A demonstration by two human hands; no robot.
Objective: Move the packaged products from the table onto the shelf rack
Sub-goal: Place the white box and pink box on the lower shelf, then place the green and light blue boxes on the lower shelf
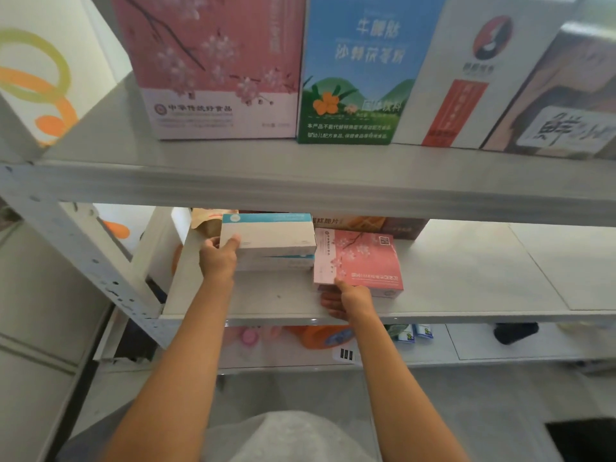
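On middle shelf point(466, 278), left hand point(218, 258) gripping white-and-teal box point(268, 233) at 9 o'clock end, long axis 9-to-3, right hand point(350, 300) pinching pink box point(358, 260) at 7 o'clock corner

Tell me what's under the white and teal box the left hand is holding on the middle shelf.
Another white and teal box lies directly beneath the top box gripped by the left hand. Only its front edge shows; the rest is covered.
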